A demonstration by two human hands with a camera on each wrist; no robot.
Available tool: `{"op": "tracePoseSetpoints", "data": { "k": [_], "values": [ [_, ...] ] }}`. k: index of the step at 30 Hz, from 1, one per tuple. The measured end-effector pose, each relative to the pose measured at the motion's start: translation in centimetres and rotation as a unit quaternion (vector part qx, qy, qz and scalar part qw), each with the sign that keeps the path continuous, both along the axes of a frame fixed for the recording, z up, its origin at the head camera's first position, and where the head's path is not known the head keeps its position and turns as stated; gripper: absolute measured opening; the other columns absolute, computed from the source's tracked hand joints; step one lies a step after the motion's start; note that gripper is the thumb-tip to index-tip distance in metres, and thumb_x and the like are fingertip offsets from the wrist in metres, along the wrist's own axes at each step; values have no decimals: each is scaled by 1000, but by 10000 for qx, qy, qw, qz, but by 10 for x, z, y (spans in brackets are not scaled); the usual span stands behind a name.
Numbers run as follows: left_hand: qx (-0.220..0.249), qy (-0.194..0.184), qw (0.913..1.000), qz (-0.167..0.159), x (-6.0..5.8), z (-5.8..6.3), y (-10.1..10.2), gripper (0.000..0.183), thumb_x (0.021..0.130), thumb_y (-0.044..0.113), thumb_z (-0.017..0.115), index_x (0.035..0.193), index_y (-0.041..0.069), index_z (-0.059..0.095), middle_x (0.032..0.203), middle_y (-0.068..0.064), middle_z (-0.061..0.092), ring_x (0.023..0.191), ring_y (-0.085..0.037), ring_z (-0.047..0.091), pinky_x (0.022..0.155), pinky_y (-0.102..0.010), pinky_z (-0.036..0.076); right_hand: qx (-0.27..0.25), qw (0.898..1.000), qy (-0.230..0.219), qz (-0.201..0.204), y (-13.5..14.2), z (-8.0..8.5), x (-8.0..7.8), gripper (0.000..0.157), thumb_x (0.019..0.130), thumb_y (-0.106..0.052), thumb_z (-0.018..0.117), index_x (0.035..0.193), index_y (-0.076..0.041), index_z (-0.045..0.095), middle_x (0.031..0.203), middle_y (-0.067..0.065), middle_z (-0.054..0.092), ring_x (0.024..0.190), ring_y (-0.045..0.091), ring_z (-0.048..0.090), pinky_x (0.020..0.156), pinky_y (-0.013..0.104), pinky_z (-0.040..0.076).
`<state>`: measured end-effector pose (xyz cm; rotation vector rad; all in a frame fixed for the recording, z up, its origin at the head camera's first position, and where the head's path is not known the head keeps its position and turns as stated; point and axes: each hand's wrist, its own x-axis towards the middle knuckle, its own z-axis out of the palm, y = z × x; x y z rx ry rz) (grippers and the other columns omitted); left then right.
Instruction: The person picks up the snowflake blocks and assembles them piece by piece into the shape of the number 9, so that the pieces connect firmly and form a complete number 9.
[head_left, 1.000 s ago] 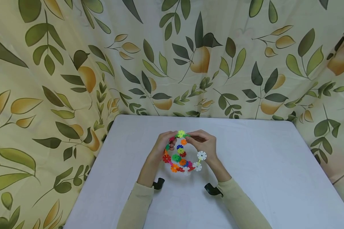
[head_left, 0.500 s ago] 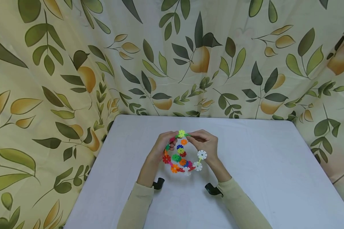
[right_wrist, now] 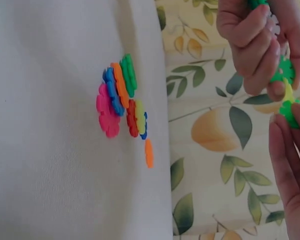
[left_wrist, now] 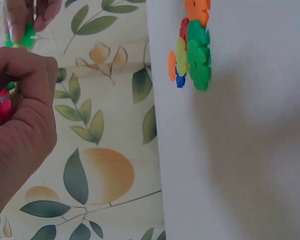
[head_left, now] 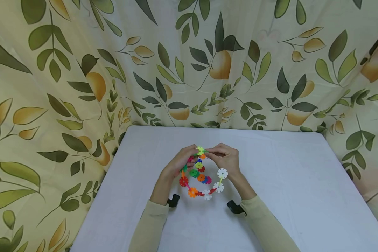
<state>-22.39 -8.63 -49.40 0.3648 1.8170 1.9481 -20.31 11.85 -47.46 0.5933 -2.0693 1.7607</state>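
My left hand (head_left: 179, 162) holds a chain of colourful plastic snowflake discs, its fingers curled round a stretch with pink and green pieces. Below it the chain hangs in a curve through a red disc (head_left: 183, 181) and an orange one, ending in white discs (head_left: 222, 173) beside the right wrist. Between the hands stands a yellow disc (head_left: 201, 151). My right hand (head_left: 227, 158) pinches a green disc (right_wrist: 289, 114) joined to that yellow one. Another green disc (right_wrist: 284, 70) shows at the left fingertips in the right wrist view.
Several loose discs lie on the white table (head_left: 271, 182) beneath the hands, among them a pink disc (right_wrist: 108, 111), a red disc (right_wrist: 133, 118) and an orange disc (right_wrist: 149, 153). A leaf-patterned curtain (head_left: 163, 70) stands behind the table.
The left hand has turned slightly, and the yellow disc between the hands has dropped a little. The hanging curve of the chain sits lower, away from the loose discs in the head view.
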Motion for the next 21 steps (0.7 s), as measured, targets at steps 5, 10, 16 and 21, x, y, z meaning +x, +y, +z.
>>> {"op": "tracePoseSetpoints", "data": {
  "k": [5, 10, 16, 21],
  "values": [
    [105, -18, 9998, -179, 1, 0, 2, 31, 111, 33, 44, 101, 4, 49, 70, -1, 39, 53, -12, 32, 48, -20, 32, 54, 10000, 41, -20, 1, 1, -1, 12, 79, 14, 83, 90, 11, 78, 79, 23, 70, 68, 23, 70, 66, 17, 58],
    [192, -58, 9998, 1, 0, -4, -2, 33, 109, 36, 50, 101, 3, 53, 70, -1, 41, 53, -13, 32, 48, -22, 32, 212, 9995, -111, 211, 5, -9, -9, 16, 81, 7, 85, 96, 5, 80, 84, 17, 73, 72, 18, 70, 67, 18, 57],
    [357, -61, 9993, 122, -2, -4, -5, 40, 108, 33, 52, 103, -6, 51, 70, -2, 47, 51, -13, 36, 47, -23, 33, 970, 9884, -1150, 188, 9, -31, -23, 31, 84, -9, 88, 114, -8, 79, 105, 11, 78, 88, 24, 76, 78, 31, 62],
    [387, -65, 9989, 241, -3, -2, -8, 31, 106, 32, 54, 93, 4, 56, 72, -3, 51, 49, -12, 38, 46, -21, 36, 2182, 9566, -1882, 436, 5, -40, -29, 31, 87, -12, 85, 116, -2, 77, 110, 17, 76, 92, 30, 75, 78, 39, 63]
  ]
}}
